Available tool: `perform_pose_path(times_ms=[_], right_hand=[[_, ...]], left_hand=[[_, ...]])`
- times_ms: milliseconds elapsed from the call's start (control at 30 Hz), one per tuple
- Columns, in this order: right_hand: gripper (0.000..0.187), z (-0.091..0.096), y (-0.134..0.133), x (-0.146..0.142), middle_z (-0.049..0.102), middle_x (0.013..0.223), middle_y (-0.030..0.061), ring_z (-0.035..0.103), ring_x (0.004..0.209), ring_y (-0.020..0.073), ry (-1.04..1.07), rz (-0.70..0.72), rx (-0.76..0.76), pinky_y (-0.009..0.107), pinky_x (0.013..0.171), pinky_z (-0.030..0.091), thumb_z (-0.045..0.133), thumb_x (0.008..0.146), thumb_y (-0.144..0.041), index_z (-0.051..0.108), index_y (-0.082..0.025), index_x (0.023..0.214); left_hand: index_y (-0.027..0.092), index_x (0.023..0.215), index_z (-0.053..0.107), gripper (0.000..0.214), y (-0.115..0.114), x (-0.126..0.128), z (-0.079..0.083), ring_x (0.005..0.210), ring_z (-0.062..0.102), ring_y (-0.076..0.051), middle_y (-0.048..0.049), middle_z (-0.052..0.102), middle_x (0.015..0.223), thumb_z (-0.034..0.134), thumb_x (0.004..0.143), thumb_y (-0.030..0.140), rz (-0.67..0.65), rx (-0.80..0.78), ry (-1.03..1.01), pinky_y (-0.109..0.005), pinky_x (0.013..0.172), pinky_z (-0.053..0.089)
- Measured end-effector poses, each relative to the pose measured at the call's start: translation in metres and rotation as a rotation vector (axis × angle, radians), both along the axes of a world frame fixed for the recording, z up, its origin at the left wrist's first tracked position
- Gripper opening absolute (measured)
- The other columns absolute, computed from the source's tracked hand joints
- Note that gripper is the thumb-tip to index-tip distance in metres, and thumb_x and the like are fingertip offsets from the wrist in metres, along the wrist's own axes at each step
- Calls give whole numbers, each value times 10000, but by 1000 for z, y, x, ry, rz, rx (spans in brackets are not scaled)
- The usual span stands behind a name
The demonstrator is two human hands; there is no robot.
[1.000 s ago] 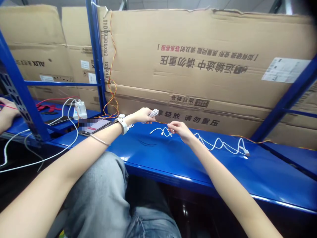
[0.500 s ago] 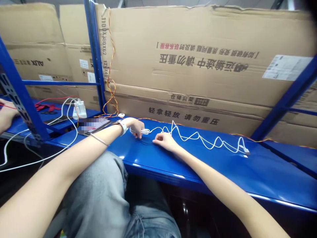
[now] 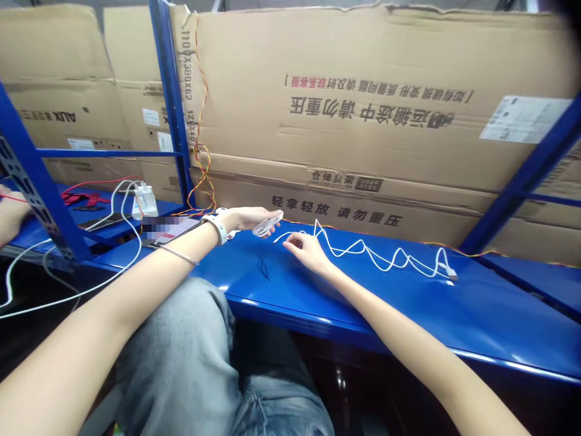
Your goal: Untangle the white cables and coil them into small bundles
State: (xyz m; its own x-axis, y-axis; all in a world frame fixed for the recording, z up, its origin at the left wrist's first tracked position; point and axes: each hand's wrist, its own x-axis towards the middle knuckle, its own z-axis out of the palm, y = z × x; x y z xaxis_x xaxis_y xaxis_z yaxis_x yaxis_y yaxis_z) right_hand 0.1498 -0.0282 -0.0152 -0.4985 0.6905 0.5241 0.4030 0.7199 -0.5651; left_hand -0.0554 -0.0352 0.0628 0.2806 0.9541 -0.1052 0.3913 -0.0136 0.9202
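A white cable (image 3: 267, 225) is wound into a small flat coil, and my left hand (image 3: 252, 218) is closed around it, just above the blue shelf (image 3: 281, 290). My right hand (image 3: 307, 251) rests at the shelf to the right of the coil, thumb and fingers curled together; what they pinch, if anything, cannot be made out. Behind the right hand, a zigzag length of white cable (image 3: 358, 249) runs to the right and ends in a plug (image 3: 449, 272). A thin black tie (image 3: 263, 266) lies on the shelf below my left hand.
To the left lie a phone (image 3: 175, 230) with a blurred screen and a white charger block (image 3: 144, 201) with white cables. Large cardboard boxes (image 3: 340, 151) stand behind, with a twisted red-yellow wire (image 3: 204, 109) in front. Another person's hand (image 3: 11, 212) is at the far left.
My left hand has lifted and turned with the cable coil, moving slightly right. My right hand has shifted slightly. The black tie now lies uncovered on the shelf, away from the right fingers.
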Motion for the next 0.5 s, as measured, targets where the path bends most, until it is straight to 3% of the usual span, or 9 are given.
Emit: perform_pose_path(times_ms=[133,267,500], right_hand=[[192,10,-7,0,619,735,9,525,630,143,171,9,-36,274,637,413,562,837,-379,616,-201,885],[313,15,-13,-1,618,761,-1,538,641,144,153,98,-39,276,661,432,560,848,-386,604,-233,1117],[243,10,-5,0,618,710,-3,544,618,146,143,33,-52,276,649,420,534,869,-418,594,-220,996]], left_hand=[[179,835,590,402,10,14,-9,587,581,-173,-51,612,669,395,935,515,-3,-150,-299,-340,618,517],[167,851,577,465,9,27,-15,618,600,-180,-66,640,728,355,931,567,33,-181,-307,-335,630,519],[150,906,590,461,1,44,-19,654,618,-177,-81,666,807,340,949,535,86,-120,-319,-321,663,511]])
